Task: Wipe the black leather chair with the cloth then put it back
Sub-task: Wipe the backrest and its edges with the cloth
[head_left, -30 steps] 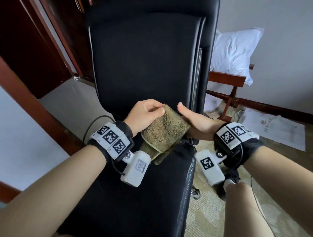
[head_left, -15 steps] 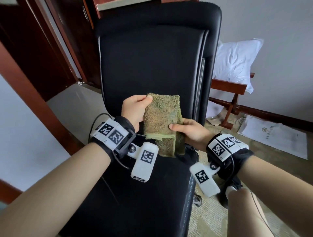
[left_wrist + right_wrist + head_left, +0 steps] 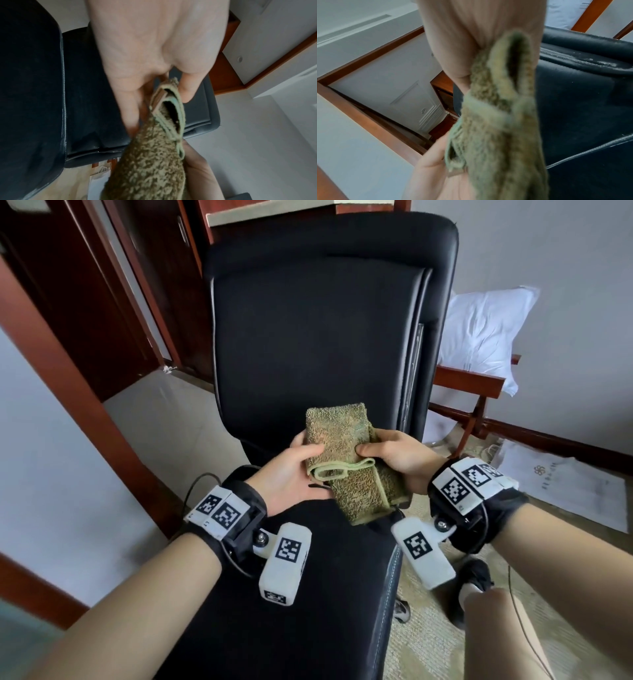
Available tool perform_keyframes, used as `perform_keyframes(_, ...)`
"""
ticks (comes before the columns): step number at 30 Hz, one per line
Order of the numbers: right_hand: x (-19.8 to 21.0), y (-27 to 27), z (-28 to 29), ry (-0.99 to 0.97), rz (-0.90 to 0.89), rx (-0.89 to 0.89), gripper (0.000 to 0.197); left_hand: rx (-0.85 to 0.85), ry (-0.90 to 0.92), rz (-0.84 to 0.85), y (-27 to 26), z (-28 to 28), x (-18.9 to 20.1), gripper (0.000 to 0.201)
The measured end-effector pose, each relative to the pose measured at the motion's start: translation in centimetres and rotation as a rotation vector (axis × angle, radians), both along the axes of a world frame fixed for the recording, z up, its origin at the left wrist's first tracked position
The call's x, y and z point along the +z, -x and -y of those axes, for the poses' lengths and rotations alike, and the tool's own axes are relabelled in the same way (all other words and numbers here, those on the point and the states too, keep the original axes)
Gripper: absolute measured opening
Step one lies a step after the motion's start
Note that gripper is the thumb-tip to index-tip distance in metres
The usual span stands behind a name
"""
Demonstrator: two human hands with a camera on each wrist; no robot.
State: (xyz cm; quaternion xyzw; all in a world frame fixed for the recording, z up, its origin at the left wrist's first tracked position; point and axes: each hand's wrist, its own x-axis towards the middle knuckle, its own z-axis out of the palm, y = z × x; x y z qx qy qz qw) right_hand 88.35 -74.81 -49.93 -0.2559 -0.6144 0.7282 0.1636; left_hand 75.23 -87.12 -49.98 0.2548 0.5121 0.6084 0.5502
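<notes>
My left hand [image 3: 294, 470] grips the left edge of the cloth [image 3: 346, 453], thumb lying across its top face and fingers curled underneath. My right hand [image 3: 397, 457] pinches the right edge the same way, thumb on top. The two hands sit close together with only the cloth between them. The cloth is a folded olive-green towel with a paler green hem that loops across its middle; its far end stands up in front of the chair's backrest and its near end hangs just above the seat. In the left wrist view the folded layers [image 3: 164, 108] gape open between my thumb and fingers.

Both wrists carry black straps with white blocks printed with square black-and-white code markers; I can read no words on them.

The black leather chair [image 3: 308, 344] stands straight in front of me, its seat running under my forearms, with pale stitching along the seat's right edge. To the right of the chair a white pillow [image 3: 486, 330] rests on a wooden rack [image 3: 469, 381]. On the floor near the wall lies a white bag [image 3: 561, 487] with a small printed emblem and a line of writing too small to read. Dark wooden door frames stand to the left.
</notes>
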Motion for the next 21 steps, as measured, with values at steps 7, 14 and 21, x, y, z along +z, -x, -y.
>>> perform_keyframes(7,-0.2,-0.1,-0.7,0.11,-0.186,0.068,0.038,0.117,-0.08,-0.162,0.7,0.2,0.2,0.039)
perform_keyframes(14,-0.5,0.2,-0.3,-0.005,-0.204,-0.012,0.055,0.06,-0.056,0.239,1.3,0.1,-0.3,0.051)
perform_keyframes(21,-0.2,-0.1,-0.1,0.049,-0.146,-0.058,0.052,-0.087,0.171,0.055,0.0,0.3,-0.7,0.028)
